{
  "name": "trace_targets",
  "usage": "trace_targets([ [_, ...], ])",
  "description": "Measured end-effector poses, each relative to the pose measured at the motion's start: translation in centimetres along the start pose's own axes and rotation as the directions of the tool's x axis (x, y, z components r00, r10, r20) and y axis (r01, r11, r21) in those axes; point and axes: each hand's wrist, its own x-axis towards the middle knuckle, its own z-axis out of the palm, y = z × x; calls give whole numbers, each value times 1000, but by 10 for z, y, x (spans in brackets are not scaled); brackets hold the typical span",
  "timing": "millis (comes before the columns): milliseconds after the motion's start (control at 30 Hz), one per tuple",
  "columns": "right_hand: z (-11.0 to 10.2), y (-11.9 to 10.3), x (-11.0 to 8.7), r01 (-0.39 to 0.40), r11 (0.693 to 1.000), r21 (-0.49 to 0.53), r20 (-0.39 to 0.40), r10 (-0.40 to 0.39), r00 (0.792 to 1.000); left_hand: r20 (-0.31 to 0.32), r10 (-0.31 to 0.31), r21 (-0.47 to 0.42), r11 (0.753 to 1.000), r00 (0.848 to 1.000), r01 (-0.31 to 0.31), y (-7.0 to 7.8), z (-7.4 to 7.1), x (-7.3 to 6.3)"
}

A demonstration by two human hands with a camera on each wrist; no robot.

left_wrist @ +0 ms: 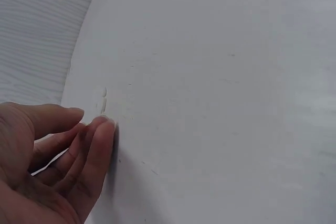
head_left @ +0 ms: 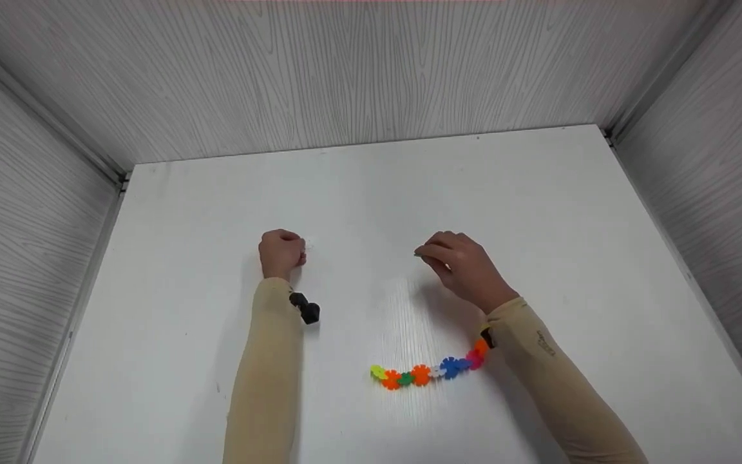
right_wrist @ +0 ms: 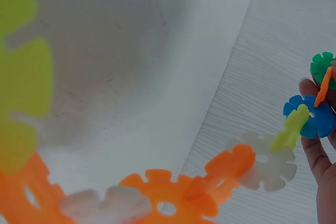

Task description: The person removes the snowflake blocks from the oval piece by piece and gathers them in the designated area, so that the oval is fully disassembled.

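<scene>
My left hand (head_left: 283, 252) is low over the left-centre of the white table, fingers bent and tips together. At its fingertips shows a small translucent white disc (head_left: 308, 245), hard to make out against the table; its pale edge (left_wrist: 103, 98) stands past the fingers in the left wrist view. My right hand (head_left: 464, 267) is raised right of centre, thumb and fingertips close together. In the right wrist view its fingers hold a chain of notched plastic discs (right_wrist: 315, 121) in green, orange, blue, yellow and white. The head view shows a chain stretch (head_left: 421, 374) running under the right wrist.
The white table (head_left: 371, 193) meets a grey wood-grain wall (head_left: 371, 77) at the back, with similar panels (head_left: 23, 225) at both sides. A black device (head_left: 305, 308) is on the left wrist. Near the right wrist camera, a yellow disc (right_wrist: 26, 77) looms large.
</scene>
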Motion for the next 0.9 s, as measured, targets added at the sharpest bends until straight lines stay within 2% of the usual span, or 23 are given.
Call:
trace_targets([
  [100,-1,-2,1,-9,1000,10,7,9,1000,-6,113,171,979,994,-111,3,0,-8],
  [167,-2,-3,1,-20,1000,24,11,20,1000,2,187,230,956,982,-183,8,0,-14],
  [233,-4,-3,1,-32,999,41,18,31,999,29,254,219,942,967,-254,13,1,-24],
  [300,-4,-3,1,-47,997,68,20,45,999,68,323,173,928,944,-330,20,4,-35],
  [433,-4,-3,0,-68,990,125,1,68,998,159,455,20,886,876,-463,30,13,-63],
  [533,-4,-5,0,-80,983,165,-13,84,996,225,536,-88,843,813,-531,35,22,-83],
  [633,-4,-8,2,-78,980,184,-15,82,997,280,617,-154,785,736,-600,40,31,-99],
  [733,-4,-10,3,-61,983,171,-11,64,998,316,697,-191,711,644,-676,45,40,-112],
  [833,-4,-12,4,-44,988,148,-12,46,999,329,770,-219,625,546,-749,50,50,-121],
  [900,-3,-13,4,-34,989,142,-14,36,999,322,807,-227,573,495,-787,52,56,-124],
])
